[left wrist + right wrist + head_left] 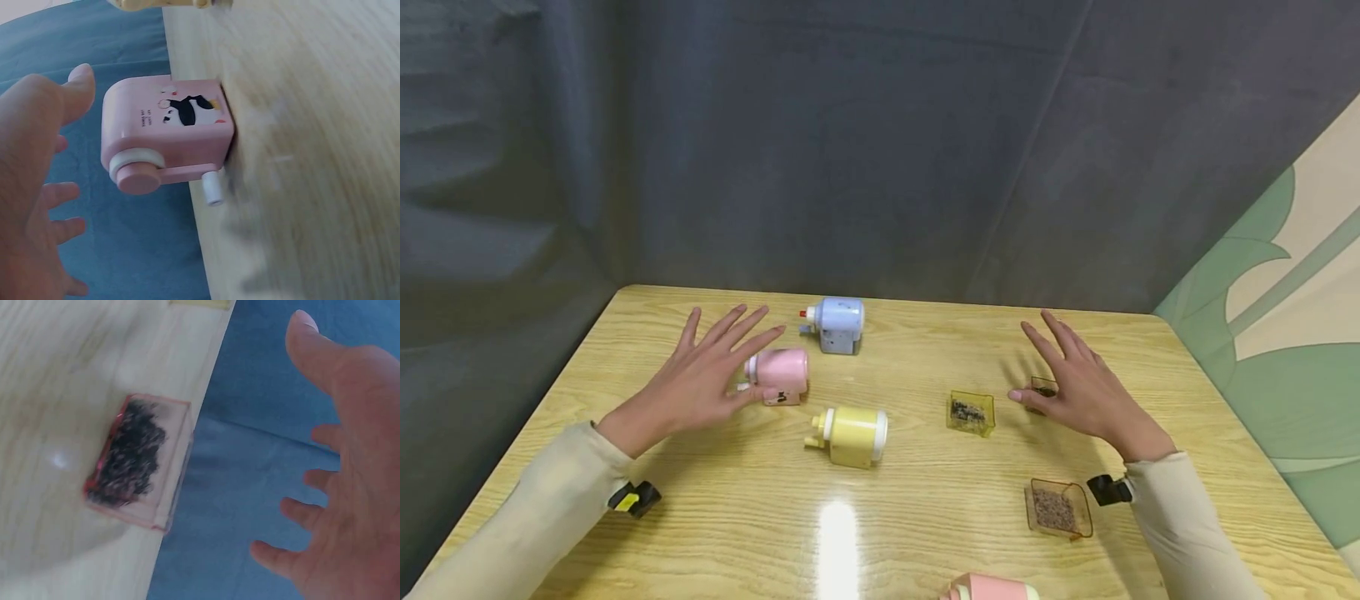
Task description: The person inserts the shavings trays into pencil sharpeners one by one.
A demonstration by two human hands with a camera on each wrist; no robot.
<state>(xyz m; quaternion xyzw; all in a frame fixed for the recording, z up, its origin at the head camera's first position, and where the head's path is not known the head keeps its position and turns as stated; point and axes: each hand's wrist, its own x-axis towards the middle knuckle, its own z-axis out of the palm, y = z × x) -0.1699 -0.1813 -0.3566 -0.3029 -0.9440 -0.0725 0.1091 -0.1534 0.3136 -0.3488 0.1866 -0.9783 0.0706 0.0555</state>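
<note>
With fingers spread, my left hand (700,385) hovers beside a pink hand-crank pencil sharpener (784,372), its thumb overlapping the sharpener in the head view. In the left wrist view the pink sharpener (164,119) shows a penguin picture and a white-tipped crank, apart from the fingers. My right hand (1086,392) is also spread, over a small clear tray (1043,384) that it partly hides. Dark shavings fill much of that reddish-edged tray (178,425) in the right wrist view, and no finger touches it there.
A blue sharpener (841,315) stands at the back, a yellow one (854,433) mid-table. A salmon-pink one (992,587) is cut off at the bottom edge. Two more trays, yellow (989,417) and orange-brown (1084,510), hold shavings. A dark curtain (850,150) backs the table.
</note>
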